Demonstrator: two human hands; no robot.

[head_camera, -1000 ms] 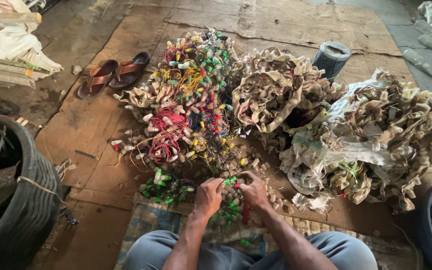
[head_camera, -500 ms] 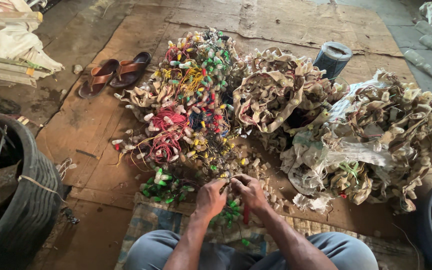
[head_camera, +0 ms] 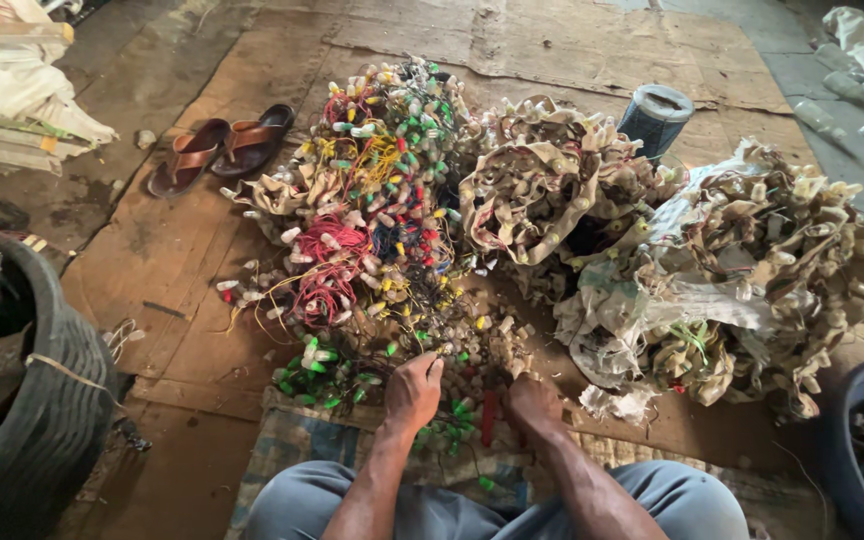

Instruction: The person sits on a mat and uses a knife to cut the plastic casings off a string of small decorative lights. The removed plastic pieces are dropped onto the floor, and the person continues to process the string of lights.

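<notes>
The small capped wire pieces [head_camera: 452, 425] lie on the floor mat just ahead of my knees. My left hand [head_camera: 414, 390] pinches one at the fingertips; my right hand [head_camera: 534, 405] curls near a red-handled tool [head_camera: 489, 415] (grip itself I cannot tell). Risk: a loose pinch could drop the piece into the litter. The coloured wire heap [head_camera: 372, 200] crowds forward reach; tan bundles [head_camera: 752, 270], sandals [head_camera: 217, 150] and tyre [head_camera: 42, 400] flank it.

Left hand [head_camera: 414, 388] now stretched forward from the mat's far edge into the small bulbs [head_camera: 472, 345], right hand [head_camera: 535, 403] lowered flat beside the red-handled tool [head_camera: 489, 417], no longer joined together
</notes>
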